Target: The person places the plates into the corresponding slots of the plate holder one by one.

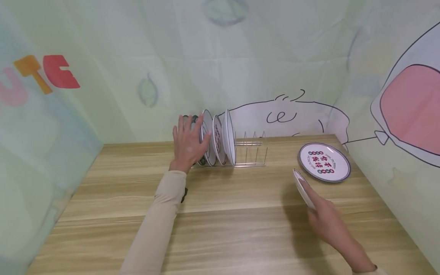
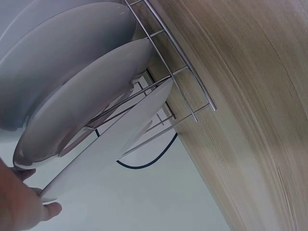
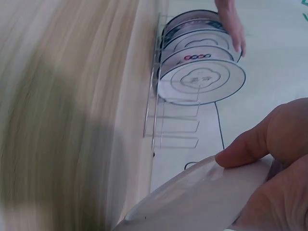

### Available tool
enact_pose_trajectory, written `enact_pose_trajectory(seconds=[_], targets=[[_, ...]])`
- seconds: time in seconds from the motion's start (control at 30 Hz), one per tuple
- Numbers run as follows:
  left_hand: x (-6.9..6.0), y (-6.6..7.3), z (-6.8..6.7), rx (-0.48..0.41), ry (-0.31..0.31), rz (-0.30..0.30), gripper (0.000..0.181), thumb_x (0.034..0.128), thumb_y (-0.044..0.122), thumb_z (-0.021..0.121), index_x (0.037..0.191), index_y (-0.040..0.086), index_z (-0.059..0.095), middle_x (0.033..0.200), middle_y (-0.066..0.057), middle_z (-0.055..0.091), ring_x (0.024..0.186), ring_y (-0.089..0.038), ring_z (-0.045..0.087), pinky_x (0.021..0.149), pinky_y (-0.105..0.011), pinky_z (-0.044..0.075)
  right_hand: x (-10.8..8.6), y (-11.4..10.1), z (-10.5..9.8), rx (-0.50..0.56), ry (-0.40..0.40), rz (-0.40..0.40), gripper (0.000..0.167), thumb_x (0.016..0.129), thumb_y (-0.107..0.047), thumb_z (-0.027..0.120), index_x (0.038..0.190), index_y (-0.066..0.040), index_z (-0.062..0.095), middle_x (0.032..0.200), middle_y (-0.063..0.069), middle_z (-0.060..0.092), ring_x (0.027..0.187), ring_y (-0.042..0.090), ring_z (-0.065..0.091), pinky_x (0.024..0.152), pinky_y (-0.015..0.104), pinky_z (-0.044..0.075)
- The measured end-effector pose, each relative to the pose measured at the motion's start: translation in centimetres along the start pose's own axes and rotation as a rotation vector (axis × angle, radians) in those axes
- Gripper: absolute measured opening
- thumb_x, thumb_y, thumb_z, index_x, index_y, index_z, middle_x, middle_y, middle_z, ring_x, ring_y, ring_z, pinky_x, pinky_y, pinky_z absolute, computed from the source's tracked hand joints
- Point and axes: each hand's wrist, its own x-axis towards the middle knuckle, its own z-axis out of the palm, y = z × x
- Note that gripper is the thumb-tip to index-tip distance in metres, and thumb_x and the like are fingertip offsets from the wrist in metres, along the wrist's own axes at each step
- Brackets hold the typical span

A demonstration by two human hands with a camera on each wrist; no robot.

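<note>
My left hand (image 1: 188,144) lies over the left-hand plates in a wire plate rack (image 1: 251,165). Its fingers are fairly straight and spread on the upper rims, with the thumb by a white plate (image 1: 207,152). In the left wrist view, fingertips (image 2: 52,210) touch the edge of the outermost plate (image 2: 108,139). Several plates stand upright in the rack, including a rightmost white plate (image 1: 229,137). My right hand (image 1: 328,219) grips another plate (image 1: 302,189) by its edge, tilted nearly upright above the table, thumb on one face in the right wrist view.
A white plate with a blue rim and coloured characters (image 1: 324,162) lies flat on the wooden table (image 1: 233,225), right of the rack. The rack's right-hand slots hold no plates. A printed cloth wall (image 1: 178,68) rises behind the table and along both sides.
</note>
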Motion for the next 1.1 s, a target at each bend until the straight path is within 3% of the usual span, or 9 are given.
enact_pose_trajectory(seconds=[0.2, 0.4, 0.77, 1.1], targets=[[-0.1, 0.0, -0.1, -0.001, -0.005, -0.004, 0.065, 0.0994, 0.053, 0.043, 0.157, 0.025, 0.031, 0.161, -0.022, 0.03, 0.153, -0.046, 0.012, 0.119, -0.067, 0.013, 0.9, -1.6, 0.3, 0.178, 0.012, -0.04, 0.072, 0.083, 0.017, 0.054, 0.15, -0.006, 0.043, 0.14, 0.03, 0.054, 0.105, 0.042, 0.062, 0.083, 0.063, 0.052], [-0.1, 0.1, -0.1, 0.008, 0.001, 0.003, 0.065, 0.0997, 0.052, 0.044, 0.158, 0.025, 0.03, 0.161, -0.023, 0.031, 0.153, -0.046, 0.013, 0.119, -0.067, 0.013, 2.1, -3.3, 0.7, 0.335, -0.048, -0.005, 0.07, 0.089, 0.015, 0.051, 0.153, -0.009, 0.039, 0.149, 0.026, 0.047, 0.118, 0.045, 0.056, 0.088, 0.062, 0.051], [-0.1, 0.0, -0.1, 0.01, 0.01, 0.003, 0.066, 0.0991, 0.053, 0.043, 0.158, 0.026, 0.03, 0.161, -0.022, 0.031, 0.153, -0.046, 0.013, 0.119, -0.067, 0.014, 3.3, -5.7, 2.6, 0.509, -0.013, 0.01, 0.071, 0.086, 0.016, 0.052, 0.152, -0.009, 0.042, 0.147, 0.025, 0.05, 0.116, 0.042, 0.056, 0.09, 0.056, 0.051], [-0.1, 0.1, -0.1, 0.014, 0.002, 0.002, 0.066, 0.0995, 0.052, 0.044, 0.158, 0.026, 0.029, 0.161, -0.022, 0.031, 0.153, -0.046, 0.013, 0.119, -0.068, 0.015, 4.2, -7.5, 4.2, 0.564, 0.035, 0.029, 0.072, 0.085, 0.015, 0.052, 0.152, -0.009, 0.041, 0.148, 0.023, 0.049, 0.116, 0.043, 0.056, 0.085, 0.055, 0.053]])
